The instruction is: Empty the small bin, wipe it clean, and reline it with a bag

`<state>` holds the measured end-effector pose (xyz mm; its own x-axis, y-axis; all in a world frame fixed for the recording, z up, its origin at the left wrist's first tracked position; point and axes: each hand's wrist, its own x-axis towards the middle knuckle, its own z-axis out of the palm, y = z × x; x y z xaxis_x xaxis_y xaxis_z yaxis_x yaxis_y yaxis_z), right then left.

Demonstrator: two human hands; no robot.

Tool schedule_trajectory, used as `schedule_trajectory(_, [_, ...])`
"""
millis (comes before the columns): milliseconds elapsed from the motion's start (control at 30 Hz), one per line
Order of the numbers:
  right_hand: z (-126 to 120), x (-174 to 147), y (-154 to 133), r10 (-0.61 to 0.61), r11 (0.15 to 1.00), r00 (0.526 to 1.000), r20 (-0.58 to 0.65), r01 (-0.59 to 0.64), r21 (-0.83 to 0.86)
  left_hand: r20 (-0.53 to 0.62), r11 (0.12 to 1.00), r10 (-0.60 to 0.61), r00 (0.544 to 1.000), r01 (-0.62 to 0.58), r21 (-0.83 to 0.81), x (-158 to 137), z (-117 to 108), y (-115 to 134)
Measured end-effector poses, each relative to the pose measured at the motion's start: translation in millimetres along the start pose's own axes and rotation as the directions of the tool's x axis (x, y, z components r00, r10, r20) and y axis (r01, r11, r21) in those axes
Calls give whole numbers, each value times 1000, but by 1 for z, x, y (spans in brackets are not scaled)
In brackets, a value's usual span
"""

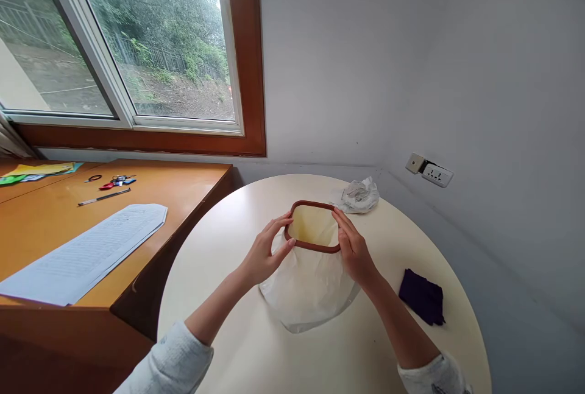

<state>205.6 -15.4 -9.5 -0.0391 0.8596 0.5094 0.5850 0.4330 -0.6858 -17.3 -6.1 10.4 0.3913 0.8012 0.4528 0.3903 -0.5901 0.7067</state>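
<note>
A small trash bin with a brown rounded-rectangular rim point(315, 248) and a pale yellow inside point(313, 226) stands on the round table. A thin, translucent white plastic bag point(306, 296) spreads out below the rim and covers the bin's outside. On the left of the rim lies my left hand point(265, 251), fingers at the far part and thumb at the near corner. My right hand point(354, 248) presses against the right side, its fingertips at the far right corner. Both hands hold the rim between them.
A crumpled white plastic bag point(360, 196) lies behind the bin. Dark purple folded cloth point(421, 296) rests at the right of the round table point(205, 260). The wooden desk point(196, 181) on the left holds papers point(91, 254), a pen point(104, 197) and keys point(121, 181).
</note>
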Motion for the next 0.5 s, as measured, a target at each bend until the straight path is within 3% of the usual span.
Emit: schedule_trajectory(500, [2,-1,2,0,999,1000,-7,0,43,-6,1000,16,1000,-16,-10,-2,1,-1])
